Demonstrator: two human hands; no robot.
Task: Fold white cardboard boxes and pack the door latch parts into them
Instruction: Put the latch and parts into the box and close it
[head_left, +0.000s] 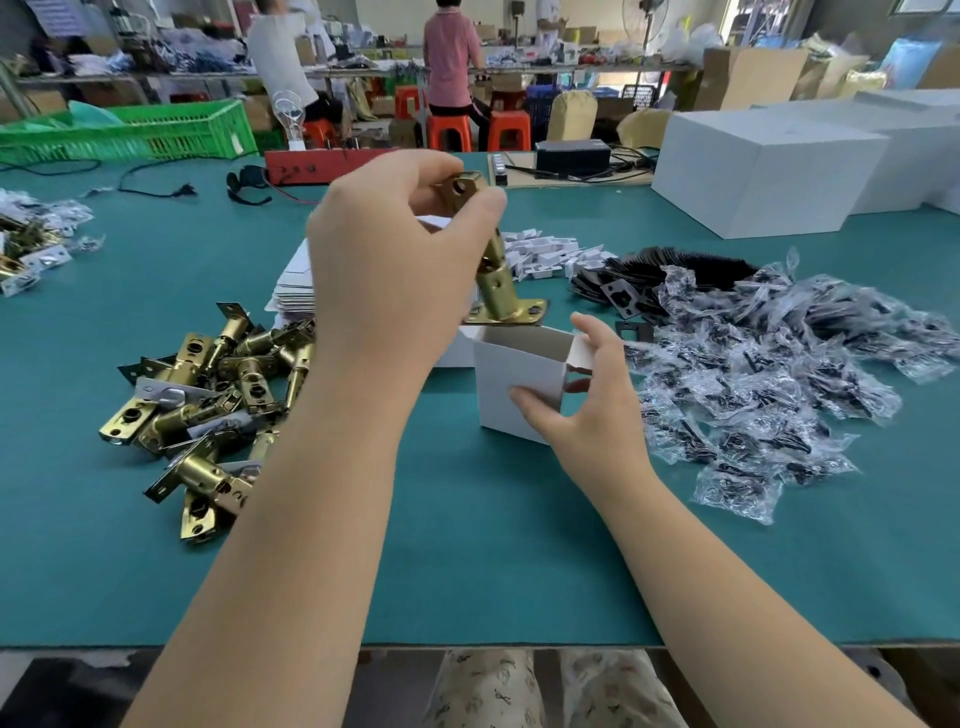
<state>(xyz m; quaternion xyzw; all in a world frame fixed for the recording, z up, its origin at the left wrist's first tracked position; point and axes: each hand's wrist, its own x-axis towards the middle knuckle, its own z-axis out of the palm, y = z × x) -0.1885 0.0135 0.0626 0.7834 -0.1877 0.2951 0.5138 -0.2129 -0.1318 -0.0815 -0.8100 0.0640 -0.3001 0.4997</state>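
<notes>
A brass door latch (491, 249) is held near its upper end in the grip of the left hand (384, 270), just above centre of the frame, its faceplate end lowered to the open top of a small white cardboard box (514, 384). The box is steadied on the green surface (467, 545) by the right hand (587, 400), thumb and fingers closed on its right corner. A pile of brass latches (208, 395) lies at left; bagged black parts (769, 374) lie at right.

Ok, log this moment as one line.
step: latch into box | left hand: holds latch above open box | right hand: steadies box | latch: not yet inside
</notes>
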